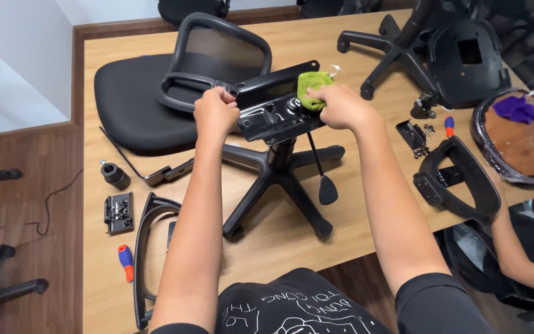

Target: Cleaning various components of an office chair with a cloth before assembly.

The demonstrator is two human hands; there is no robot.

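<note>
On the wooden table [292,247] lie a black padded seat cushion [128,108], a red-and-blue screwdriver [126,262], a small black cylinder [114,174] and a curved black plastic armrest [458,179].

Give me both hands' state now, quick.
Left hand: closed, gripping the edge of the metal plate.
Right hand: closed on the green cloth.

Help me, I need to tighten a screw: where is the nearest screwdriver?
The screwdriver lies on the table's near left corner, beside the armrest and below the small black bracket.
</note>
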